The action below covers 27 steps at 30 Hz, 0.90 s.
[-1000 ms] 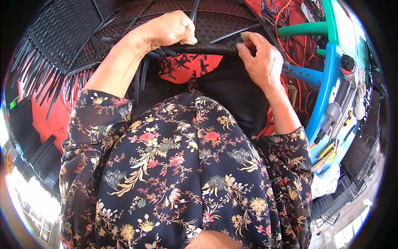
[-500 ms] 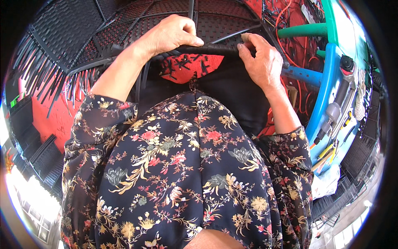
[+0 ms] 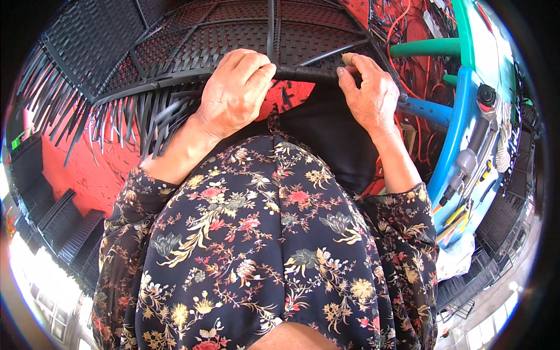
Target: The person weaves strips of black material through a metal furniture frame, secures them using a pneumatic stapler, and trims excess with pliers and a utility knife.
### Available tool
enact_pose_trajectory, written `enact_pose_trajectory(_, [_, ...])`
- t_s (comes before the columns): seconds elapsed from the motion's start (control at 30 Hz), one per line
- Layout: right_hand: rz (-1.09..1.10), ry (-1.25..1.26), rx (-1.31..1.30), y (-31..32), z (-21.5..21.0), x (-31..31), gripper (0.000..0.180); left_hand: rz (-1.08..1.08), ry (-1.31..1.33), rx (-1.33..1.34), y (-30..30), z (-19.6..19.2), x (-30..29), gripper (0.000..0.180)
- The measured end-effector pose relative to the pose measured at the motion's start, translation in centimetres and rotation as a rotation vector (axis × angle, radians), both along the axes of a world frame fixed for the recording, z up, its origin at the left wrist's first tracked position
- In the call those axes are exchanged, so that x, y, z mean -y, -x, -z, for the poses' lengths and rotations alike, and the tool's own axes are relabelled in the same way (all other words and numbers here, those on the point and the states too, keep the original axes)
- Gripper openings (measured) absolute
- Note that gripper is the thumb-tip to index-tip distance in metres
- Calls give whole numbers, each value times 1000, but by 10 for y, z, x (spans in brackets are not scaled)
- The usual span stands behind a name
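Observation:
A black woven panel (image 3: 233,39) of flat plastic strips on a metal frame lies before me, its near edge toward my lap. My left hand (image 3: 238,87) is closed at the near rail (image 3: 303,73), around the middle; fingers and thumb press together, and what they pinch is mostly hidden, perhaps a strip end. The right part of this rail is wrapped in black strip. My right hand (image 3: 370,93) curls at the rail's right end, thumb and forefinger against it. Loose black strips (image 3: 116,119) hang from the panel's left edge and beneath my left forearm.
To the right stand a blue plastic stool (image 3: 458,125) and green plastic legs (image 3: 429,48). On a light blue surface lie a grey-black power tool (image 3: 475,137) and yellow-handled tools (image 3: 455,219). An orange cord (image 3: 392,35) and strip scraps lie on the red floor (image 3: 76,169).
My left hand has come down toward me from above the rail, its knuckles now turned up. Loose strips beside that forearm have shifted. My right hand has barely moved.

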State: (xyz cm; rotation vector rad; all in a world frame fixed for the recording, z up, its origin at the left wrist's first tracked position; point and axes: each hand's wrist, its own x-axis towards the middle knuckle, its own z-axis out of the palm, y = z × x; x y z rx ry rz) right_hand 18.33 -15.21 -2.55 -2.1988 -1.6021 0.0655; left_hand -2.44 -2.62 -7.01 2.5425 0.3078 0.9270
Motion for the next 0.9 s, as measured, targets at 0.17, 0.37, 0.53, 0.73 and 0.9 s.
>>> enact_pose_trajectory(0.17, [-4,3,26,-3,2,0,21,49,-7,94,-9,2,-5,28])
enact_pose_trajectory(0.37, [5,24,43,-1,2,0,20,105,-40,71,-9,-1,-12,26])
enact_pose_trajectory(0.53, [42,20,148,0,5,-1,20,53,11,-80,-13,-6,-2,42])
enact_pose_trajectory(0.73, [79,-34,162,1,7,-7,14,-39,-101,-10,-26,-1,5,31])
enact_pose_trajectory(0.9, [120,-145,140,3,16,-4,15,14,-82,-147,-39,-18,10,37])
